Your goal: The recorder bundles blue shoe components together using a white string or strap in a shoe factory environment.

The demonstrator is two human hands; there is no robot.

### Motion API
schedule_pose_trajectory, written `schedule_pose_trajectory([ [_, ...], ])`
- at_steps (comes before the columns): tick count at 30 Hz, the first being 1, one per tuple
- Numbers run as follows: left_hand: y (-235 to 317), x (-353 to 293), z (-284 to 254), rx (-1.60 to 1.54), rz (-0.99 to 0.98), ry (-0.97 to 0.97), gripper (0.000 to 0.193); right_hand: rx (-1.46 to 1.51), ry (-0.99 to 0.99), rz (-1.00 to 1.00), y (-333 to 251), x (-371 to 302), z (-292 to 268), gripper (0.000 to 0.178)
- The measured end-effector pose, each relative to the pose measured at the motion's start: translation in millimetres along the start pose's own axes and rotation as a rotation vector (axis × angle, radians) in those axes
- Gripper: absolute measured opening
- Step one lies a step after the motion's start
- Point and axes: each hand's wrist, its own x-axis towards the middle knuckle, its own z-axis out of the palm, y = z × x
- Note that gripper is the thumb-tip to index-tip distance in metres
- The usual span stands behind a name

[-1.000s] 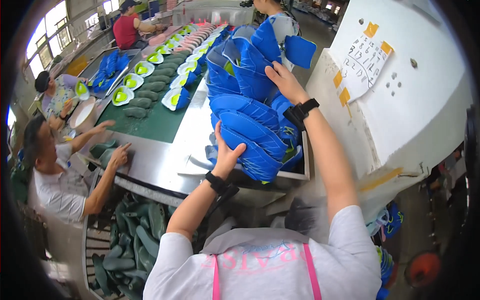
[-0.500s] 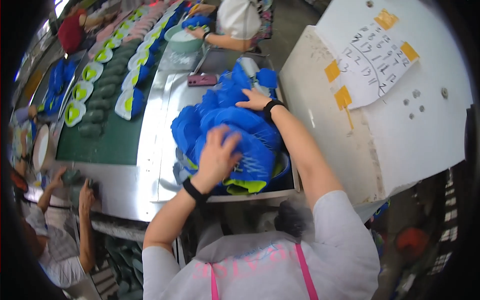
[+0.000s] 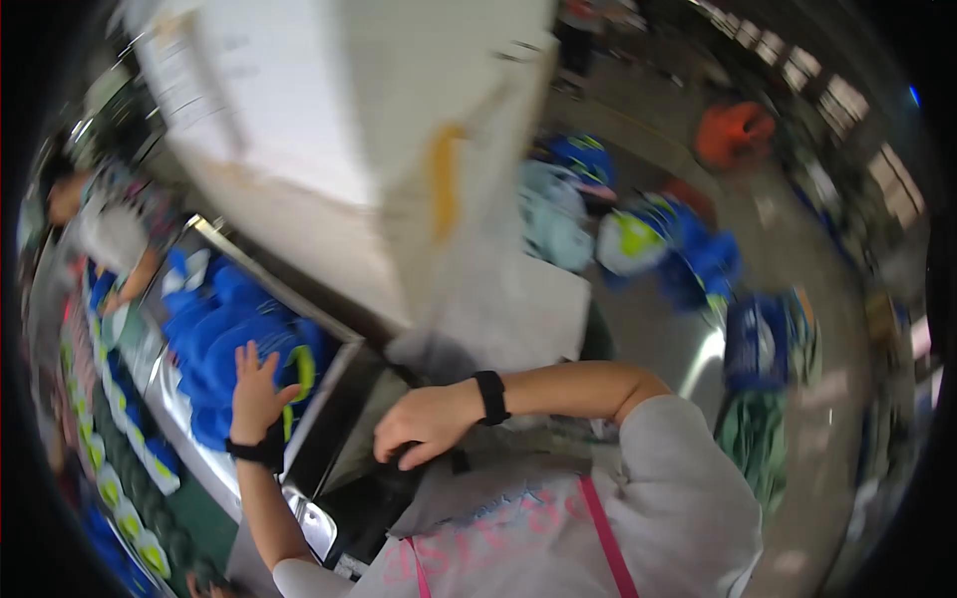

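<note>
On the left, a heap of blue shoe uppers (image 3: 224, 324) with lime-green trim lies in a metal-edged work surface. My left hand (image 3: 259, 394) is over the near side of this heap, palm down, its fingers spread and no piece gripped. Whether the fingertips press on the uppers I cannot tell. In front of my body, to the right of the metal edge, hangs my right hand (image 3: 429, 424). Its fingers are loosely bent with a gap between them, and I see nothing held. Dark shapes lie just beneath it. Both wrists wear black bands.
A large white panel (image 3: 289, 90) stands ahead, blurred. Right of it are blue and lime piles (image 3: 663, 244), a blue bag (image 3: 758, 344) and an orange-red object (image 3: 735, 135) on the floor. At the left, a line of shoe parts (image 3: 110, 478) runs past a co-worker (image 3: 115, 224).
My view has swung right, so the heap now sits at the left. My right hand has left the uppers and come back toward my body. My left hand's fingers are more spread.
</note>
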Motion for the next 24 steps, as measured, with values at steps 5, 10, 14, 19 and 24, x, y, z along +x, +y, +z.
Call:
schedule_pose_trajectory([
  [5,250.7,28.3,-36.3,-0.538,0.536,-0.074,0.057,0.021,0.258,0.58,-9.2,-251.2,71.5,0.026],
  [10,428.6,77.2,60.6,-0.417,1.055,-0.415,0.058,-0.045,0.713,1.003,-31.0,-409.8,102.3,0.032],
  [14,555.5,118.6,148.5,-0.286,1.066,-0.465,0.074,-0.293,0.92,1.388,-6.1,-542.5,176.1,0.04],
  [19,641.8,173.7,209.5,-0.361,0.816,-0.52,0.096,-0.254,0.957,1.621,-25.4,-597.1,214.9,0.06],
  [24,716.9,224.1,249.7,-0.425,0.592,-0.17,0.096,-0.227,0.872,1.695,-89.9,-633.1,144.9,0.078],
])
